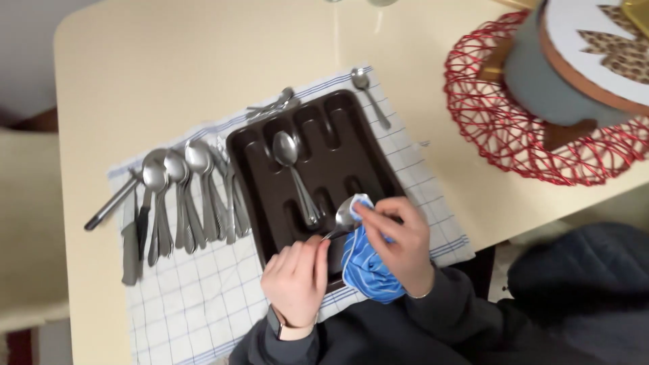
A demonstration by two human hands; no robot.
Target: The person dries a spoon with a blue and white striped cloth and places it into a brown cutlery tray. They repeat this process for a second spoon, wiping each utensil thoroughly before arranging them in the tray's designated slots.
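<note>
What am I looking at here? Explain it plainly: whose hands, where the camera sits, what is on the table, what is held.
No machine here: a person's two bare hands, filmed from a camera on their head, looking down. The left hand holds a spoon by its handle; the right hand rubs its bowl with a blue striped cloth. Below lies a dark cutlery tray with one spoon inside, on a checked towel. A row of cutlery lies left of the tray. A red woven mat sits at the table's far right.

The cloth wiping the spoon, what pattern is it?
Blue with thin white stripes, seen in the head view: cloth.
</note>
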